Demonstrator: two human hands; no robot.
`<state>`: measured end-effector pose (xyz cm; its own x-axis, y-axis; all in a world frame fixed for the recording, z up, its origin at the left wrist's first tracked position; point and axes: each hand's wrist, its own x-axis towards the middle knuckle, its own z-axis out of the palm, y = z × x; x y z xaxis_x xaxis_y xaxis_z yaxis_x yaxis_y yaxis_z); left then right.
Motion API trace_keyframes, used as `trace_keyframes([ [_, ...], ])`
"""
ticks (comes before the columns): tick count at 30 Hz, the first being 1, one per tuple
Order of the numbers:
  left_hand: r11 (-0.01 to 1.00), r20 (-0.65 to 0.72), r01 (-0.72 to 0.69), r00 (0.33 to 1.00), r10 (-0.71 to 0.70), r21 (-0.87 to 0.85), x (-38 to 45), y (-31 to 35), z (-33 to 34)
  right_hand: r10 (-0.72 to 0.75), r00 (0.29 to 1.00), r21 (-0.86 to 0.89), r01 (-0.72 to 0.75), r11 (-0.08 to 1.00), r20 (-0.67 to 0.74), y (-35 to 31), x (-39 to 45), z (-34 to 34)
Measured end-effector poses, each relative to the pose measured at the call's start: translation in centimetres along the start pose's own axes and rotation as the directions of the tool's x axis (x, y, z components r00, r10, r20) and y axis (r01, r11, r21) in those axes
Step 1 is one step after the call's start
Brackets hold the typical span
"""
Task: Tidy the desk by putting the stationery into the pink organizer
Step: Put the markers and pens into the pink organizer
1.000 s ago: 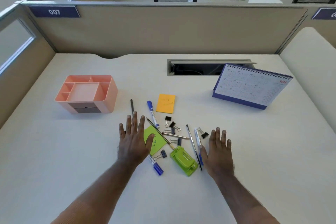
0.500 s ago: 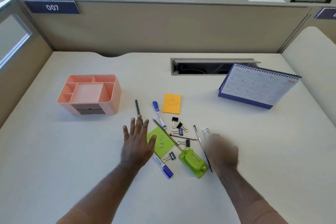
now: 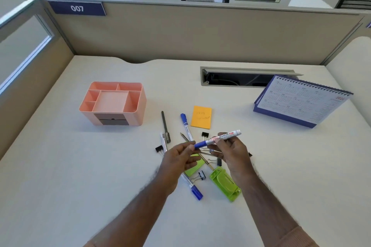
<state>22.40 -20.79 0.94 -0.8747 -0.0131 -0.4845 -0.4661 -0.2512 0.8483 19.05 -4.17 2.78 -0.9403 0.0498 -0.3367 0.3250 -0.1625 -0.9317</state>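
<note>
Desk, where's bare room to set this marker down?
Free: the wide strip left of and below the pink organizer, and the stretch between the green stapler and the calendar. Crowded: the pens and clips under both hands, up to the orange sticky note.

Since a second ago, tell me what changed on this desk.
Both hands left the desk: the right hand picked a blue-capped white marker out of the pile and holds it raised, and the left hand pinches its cap end. The pink plastic organizer, orange sticky note and green stapler stayed put.
</note>
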Motion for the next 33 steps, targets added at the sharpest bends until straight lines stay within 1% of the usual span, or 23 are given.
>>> trace_keyframes([
  [2,0.991,-0.007,0.036,0.999,-0.037,-0.128,0.1,0.6,-1.1,0.014,0.999,0.054,-0.017,0.998,0.048,0.1,-0.4,0.8],
  [5,0.973,0.030,0.101,0.995,-0.097,-0.209,0.2,1.5,-2.4,0.052,0.995,0.135,-0.063,0.989,0.084,0.5,-0.5,1.3],
  [8,0.958,0.071,0.137,0.990,-0.123,-0.251,-0.1,2.2,-3.1,0.058,0.992,0.168,-0.076,0.983,0.109,0.8,-0.4,1.6],
  [12,0.968,0.039,0.108,0.994,-0.102,-0.229,-0.1,2.5,-3.6,0.063,0.985,0.196,-0.094,0.976,0.161,1.3,-0.2,1.8],
  [17,0.986,-0.018,0.030,0.999,-0.033,-0.165,0.1,2.9,-4.6,0.086,0.969,0.139,-0.120,0.983,0.233,2.0,0.2,1.4],
  [20,0.993,-0.091,-0.052,0.995,0.042,-0.107,0.3,3.9,-6.1,0.098,0.969,-0.010,-0.098,0.995,0.228,2.0,0.5,0.9],
  [22,0.987,-0.172,-0.143,0.977,0.129,-0.070,0.5,5.2,-8.0,0.117,0.979,-0.132,-0.095,0.987,0.168,2.2,0.9,0.6],
  [24,0.972,-0.279,-0.233,0.933,0.227,0.011,0.8,7.0,-10.7,0.106,0.988,-0.225,-0.078,0.971,0.113,2.6,1.5,0.4],
  [25,0.958,-0.330,-0.278,0.901,0.283,0.065,1.0,8.0,-12.4,0.092,0.991,-0.256,-0.065,0.964,0.095,2.6,1.7,0.5],
  [27,0.922,-0.418,-0.348,0.821,0.388,0.171,1.2,10.1,-16.3,0.070,0.995,-0.298,-0.044,0.953,0.078,2.7,2.1,0.6],
  [28,0.899,-0.459,-0.361,0.774,0.437,0.246,1.3,11.0,-18.4,0.065,0.995,-0.312,-0.039,0.949,0.074,2.7,2.3,0.7],
  [30,0.825,-0.528,-0.316,0.649,0.548,0.468,1.5,12.7,-22.2,0.059,0.996,-0.325,-0.032,0.945,0.071,2.7,2.8,0.9],
  [32,0.725,-0.568,-0.208,0.495,0.657,0.657,1.6,14.2,-25.0,0.057,0.996,-0.329,-0.031,0.944,0.072,2.7,3.2,1.1],
  [33,0.678,-0.565,-0.151,0.441,0.698,0.720,1.7,14.9,-25.9,0.051,0.996,-0.340,-0.024,0.940,0.072,2.7,3.4,1.2],
])
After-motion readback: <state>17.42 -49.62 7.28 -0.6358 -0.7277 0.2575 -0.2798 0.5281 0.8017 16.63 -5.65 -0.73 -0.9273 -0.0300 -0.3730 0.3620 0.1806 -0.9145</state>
